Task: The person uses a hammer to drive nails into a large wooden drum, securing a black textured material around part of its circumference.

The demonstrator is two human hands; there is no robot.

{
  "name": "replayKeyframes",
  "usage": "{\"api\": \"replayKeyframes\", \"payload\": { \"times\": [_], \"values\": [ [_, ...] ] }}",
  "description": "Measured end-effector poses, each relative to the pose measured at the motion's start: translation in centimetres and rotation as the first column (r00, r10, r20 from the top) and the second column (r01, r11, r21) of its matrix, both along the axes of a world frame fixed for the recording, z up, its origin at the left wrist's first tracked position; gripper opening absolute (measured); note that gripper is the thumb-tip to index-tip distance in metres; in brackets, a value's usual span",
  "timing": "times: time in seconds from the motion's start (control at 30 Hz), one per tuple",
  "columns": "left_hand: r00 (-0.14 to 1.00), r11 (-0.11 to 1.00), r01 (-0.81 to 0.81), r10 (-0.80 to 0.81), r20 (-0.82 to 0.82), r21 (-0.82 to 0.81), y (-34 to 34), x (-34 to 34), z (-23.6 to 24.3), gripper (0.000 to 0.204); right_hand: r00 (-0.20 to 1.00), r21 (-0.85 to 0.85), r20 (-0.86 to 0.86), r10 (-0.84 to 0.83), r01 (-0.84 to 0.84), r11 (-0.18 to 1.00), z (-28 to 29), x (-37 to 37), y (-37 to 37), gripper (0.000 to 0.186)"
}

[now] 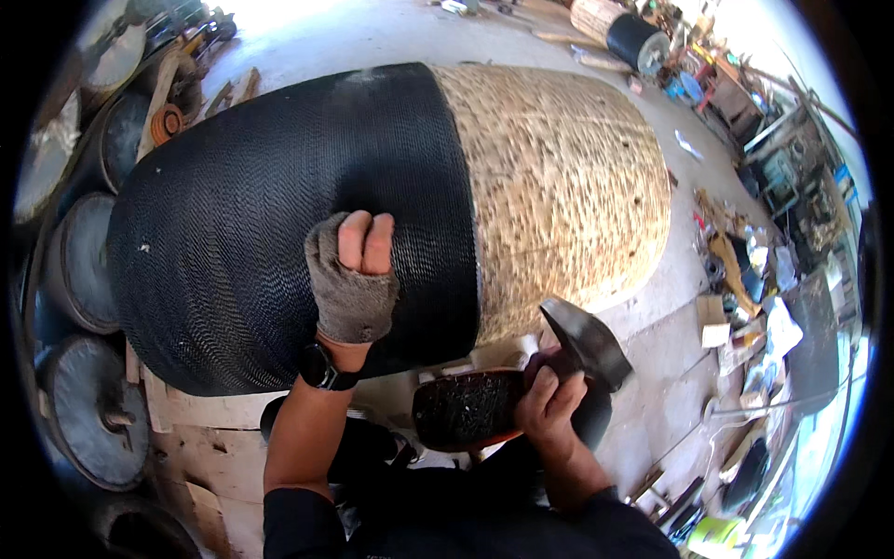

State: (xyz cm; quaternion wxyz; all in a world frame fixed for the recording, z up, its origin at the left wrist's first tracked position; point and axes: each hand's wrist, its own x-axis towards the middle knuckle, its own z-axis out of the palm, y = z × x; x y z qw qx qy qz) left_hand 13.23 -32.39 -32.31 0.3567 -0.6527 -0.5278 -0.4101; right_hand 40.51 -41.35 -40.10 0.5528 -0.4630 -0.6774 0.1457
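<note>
A large drum lies on its side in front of me. Black ribbed sheeting point(279, 186) wraps its left part, and the pitted pale wood point(559, 168) is bare on the right. My left hand point(356, 279), in a grey-brown glove with bare fingertips, rests on the black sheeting near its right edge. Its fingers are curled, and whatever they may hold is hidden. My right hand point(551, 402) grips a hammer point(589, 347), its dark metal head raised beside the drum's near side. Next to that hand is a shallow container point(470, 371) with many small dark pieces, probably nails.
Several drums with round grey ends point(98, 415) stand along the left. Another part-black drum point(643, 42) lies at the far right. Scraps, tools and boxes point(712, 321) litter the floor on the right, with a yellow-green bucket point(715, 536) near the lower right.
</note>
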Motion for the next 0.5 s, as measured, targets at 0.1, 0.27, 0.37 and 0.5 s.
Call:
{"api": "replayKeyframes", "payload": {
  "times": [0.1, 0.27, 0.37, 0.5],
  "values": [
    [0.999, 1.0, -0.022, 0.021, -0.029, -0.018, -0.3, -0.2, 0.0, 0.032, 0.934, -0.186, 0.34, -0.111, 0.183, 0.965, 2.9, -1.3, 1.7, 0.016],
    [0.995, 0.993, -0.094, 0.091, -0.042, -0.068, -0.6, 0.3, 0.3, 0.04, 0.965, -0.23, 0.246, -0.094, 0.152, 0.961, 0.9, 0.4, 0.1, 0.02],
    [0.993, 0.993, -0.111, 0.109, -0.05, -0.048, -0.7, 0.8, 1.1, 0.041, 0.981, -0.239, 0.187, -0.045, 0.09, 0.967, 1.0, 1.3, -1.8, 0.02],
    [0.993, 0.992, 0.12, -0.12, -0.004, 0.025, -2.1, 2.6, 0.7, 0.034, 0.982, -0.279, 0.181, -0.049, 0.099, 0.955, -0.4, 2.0, -3.0, 0.022]
  ]
}}
